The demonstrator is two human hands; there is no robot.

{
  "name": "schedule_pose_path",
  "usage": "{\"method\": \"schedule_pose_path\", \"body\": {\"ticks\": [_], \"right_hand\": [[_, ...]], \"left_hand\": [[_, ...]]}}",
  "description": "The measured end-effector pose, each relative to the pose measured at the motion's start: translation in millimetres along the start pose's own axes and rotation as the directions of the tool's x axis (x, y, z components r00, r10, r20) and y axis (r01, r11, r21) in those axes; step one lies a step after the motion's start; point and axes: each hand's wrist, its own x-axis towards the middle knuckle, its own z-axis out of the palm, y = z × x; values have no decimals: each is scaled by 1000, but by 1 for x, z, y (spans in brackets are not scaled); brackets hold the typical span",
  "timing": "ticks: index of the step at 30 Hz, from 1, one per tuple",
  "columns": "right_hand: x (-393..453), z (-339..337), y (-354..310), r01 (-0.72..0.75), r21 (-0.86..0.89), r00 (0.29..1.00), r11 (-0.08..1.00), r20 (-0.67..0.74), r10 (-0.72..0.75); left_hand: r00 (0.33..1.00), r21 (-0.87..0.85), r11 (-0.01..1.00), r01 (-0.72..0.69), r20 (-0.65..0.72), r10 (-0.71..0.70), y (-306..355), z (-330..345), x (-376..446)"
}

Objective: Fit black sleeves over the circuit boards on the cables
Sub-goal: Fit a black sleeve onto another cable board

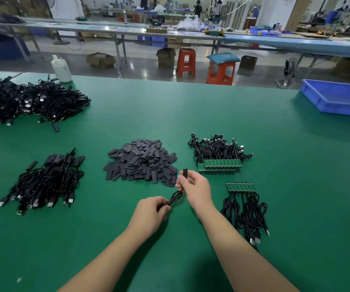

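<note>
Black sleeve (185, 173) stands upright, pinched in your right hand (195, 187). Its cable (175, 197) loops down-left into your left hand (152, 209), fingers curled around it. Loose sleeve pile (141, 163) just left of the pinch; bare boards (240, 186) right.

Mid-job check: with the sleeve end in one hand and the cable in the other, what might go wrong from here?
1. The right hand pinches the black sleeve only at its lower end; it might slide off if the left hand tugs the coiled cable.
2. The loose sleeve pile lies just beyond the hands; a sweep could scatter it.
3. The cables with bare green boards lie close to the right forearm and could snag.
</note>
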Motion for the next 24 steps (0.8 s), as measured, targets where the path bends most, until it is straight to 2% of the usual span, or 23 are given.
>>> {"method": "schedule_pose_path", "body": {"ticks": [7, 15, 18, 21, 24], "right_hand": [[-3, 1, 4, 27, -136, 990, 990, -134, -46], [-1, -5, 6, 47, -267, 986, 962, -140, -87], [1, -5, 7, 40, -275, 987, 961, -139, -81], [3, -6, 5, 7, -358, 993, 934, -111, -50], [4, -13, 8, 1, -564, 999, 826, -33, -23]], "left_hand": [[999, 35, 999, -35, 5, 34, -1, 1, -4], [997, -2, 1000, -20, 75, 20, -3, 1, -7], [996, 47, 998, -36, 85, 32, -5, 1, -9], [997, 155, 986, -64, -22, 68, -5, -7, -6], [985, 129, 992, 17, -174, 6, -11, -34, 7]]}}
